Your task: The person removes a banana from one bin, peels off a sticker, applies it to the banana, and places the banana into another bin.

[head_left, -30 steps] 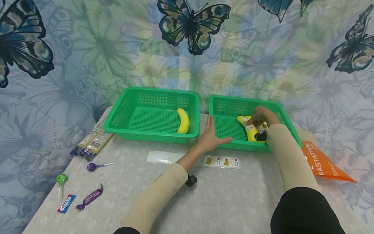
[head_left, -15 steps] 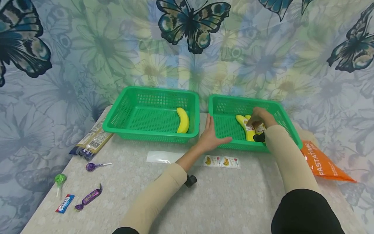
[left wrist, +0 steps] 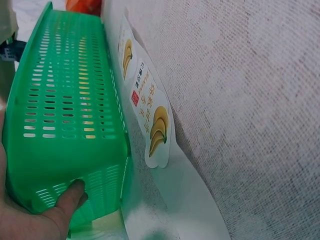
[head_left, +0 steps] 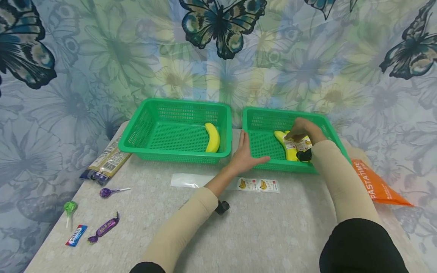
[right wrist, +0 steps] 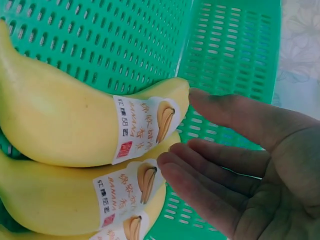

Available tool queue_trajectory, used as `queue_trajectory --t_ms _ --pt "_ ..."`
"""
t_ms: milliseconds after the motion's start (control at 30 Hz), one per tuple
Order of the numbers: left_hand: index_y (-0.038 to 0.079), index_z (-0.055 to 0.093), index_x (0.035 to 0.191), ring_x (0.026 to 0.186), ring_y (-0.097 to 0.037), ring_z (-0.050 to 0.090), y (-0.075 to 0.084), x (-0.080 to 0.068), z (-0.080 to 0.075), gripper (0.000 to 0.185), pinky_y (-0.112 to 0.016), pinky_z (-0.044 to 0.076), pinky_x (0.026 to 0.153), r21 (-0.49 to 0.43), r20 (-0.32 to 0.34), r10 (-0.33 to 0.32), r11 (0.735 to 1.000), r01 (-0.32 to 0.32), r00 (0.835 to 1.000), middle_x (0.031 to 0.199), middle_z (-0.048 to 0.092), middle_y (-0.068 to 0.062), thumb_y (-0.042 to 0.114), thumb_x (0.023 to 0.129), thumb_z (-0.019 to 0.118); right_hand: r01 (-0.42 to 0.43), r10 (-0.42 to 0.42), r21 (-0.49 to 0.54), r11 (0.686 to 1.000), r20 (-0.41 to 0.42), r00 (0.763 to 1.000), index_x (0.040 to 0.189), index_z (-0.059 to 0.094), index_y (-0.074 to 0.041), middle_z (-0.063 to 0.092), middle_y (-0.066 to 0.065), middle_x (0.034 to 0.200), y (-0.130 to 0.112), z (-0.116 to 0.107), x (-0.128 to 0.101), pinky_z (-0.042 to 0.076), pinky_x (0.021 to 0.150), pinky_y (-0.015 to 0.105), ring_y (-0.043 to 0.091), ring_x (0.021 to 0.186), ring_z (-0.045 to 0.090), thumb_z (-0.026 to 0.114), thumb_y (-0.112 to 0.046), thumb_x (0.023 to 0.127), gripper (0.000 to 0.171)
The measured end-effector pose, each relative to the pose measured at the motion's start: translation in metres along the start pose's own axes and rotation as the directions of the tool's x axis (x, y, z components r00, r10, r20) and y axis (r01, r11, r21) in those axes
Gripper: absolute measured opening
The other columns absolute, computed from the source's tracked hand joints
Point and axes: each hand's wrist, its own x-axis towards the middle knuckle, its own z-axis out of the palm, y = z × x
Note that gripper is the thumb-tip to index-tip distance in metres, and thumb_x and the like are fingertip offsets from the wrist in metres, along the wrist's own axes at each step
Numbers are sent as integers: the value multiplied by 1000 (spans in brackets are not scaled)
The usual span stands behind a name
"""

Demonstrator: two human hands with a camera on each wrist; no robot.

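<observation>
In the head view, my right hand [head_left: 304, 129] reaches into the right-hand green basket [head_left: 266, 163], over several yellow bananas [head_left: 291, 153]. Each banana seen up close in the right wrist view carries a white banana-print sticker [right wrist: 145, 125]. There, my thumb meets the tip of the upper banana [right wrist: 60, 115], and my extended fingertips lie at the end of the banana below it [right wrist: 50, 190]. My left hand [head_left: 244, 157] lies spread at that basket's near left corner, its thumb [left wrist: 71, 197] against the basket wall. A strip of banana stickers [head_left: 257, 184] passes beneath the left wrist.
To the left is a second green basket [head_left: 174, 156] with one plain banana [head_left: 212, 138]. A tan-and-blue packet [head_left: 107, 163], two lollipops, a purple wrapped candy [head_left: 104, 228] and a small blue-red packet [head_left: 76, 235] lie left. An orange bag [head_left: 380, 184] sits at right.
The head view has tilted slightly down, so everything sits a little higher in it. Both hands stay at the right-hand basket, with the right hand shifted only slightly over the bananas.
</observation>
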Motion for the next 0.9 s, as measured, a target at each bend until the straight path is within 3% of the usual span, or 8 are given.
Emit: queue_trajectory --t_ms 167,267,433,533,733,900 --pt "11 -11 156 151 -32 15 1 -1 -2 120 -51 36 114 -4 1 -9 1000 9 1000 162 -25 5 56 81 71 15 -15 5 1000 -5 1000 79 73 1 69 8 66 -4 -2 -5 54 81 43 22 68 66 73 -31 87 33" --pt "11 -11 156 152 -31 13 2 -1 -2 120 -51 37 114 -9 4 -10 1000 10 1000 162 -26 6 58 81 70 34 -34 -5 999 -22 999 89 74 4 72 12 76 -5 -1 -10 56 81 43 25 75 68 73 -31 87 35" --pt "11 -11 156 152 -32 13 2 -2 -2 120 -53 37 113 -19 -1 -7 1000 7 1000 163 -24 3 58 81 70 86 -87 -17 996 -66 994 115 68 6 69 24 113 -11 1 -24 56 89 47 33 97 70 71 -32 89 46" --pt "12 -11 156 152 -32 14 3 -3 -1 120 -54 36 113 -28 -3 -16 999 16 1000 162 -25 6 58 81 71 111 -112 -20 994 -89 990 124 62 8 62 28 126 -15 1 -35 55 92 49 37 105 67 69 -32 90 53" --pt "13 -11 156 151 -33 15 1 -2 -1 121 -55 35 114 -30 -5 -17 999 17 1000 163 -24 6 61 80 70 124 -124 -9 992 -125 984 129 58 8 62 28 125 -22 5 -55 54 93 49 38 108 66 70 -32 90 56" --pt "13 -10 157 153 -30 7 -2 -1 -1 121 -54 30 117 -34 -7 -5 999 5 1000 163 -23 7 62 80 70 131 -125 33 991 -135 983 131 58 6 61 27 128 -25 8 -68 55 92 47 39 111 65 70 -31 90 57"
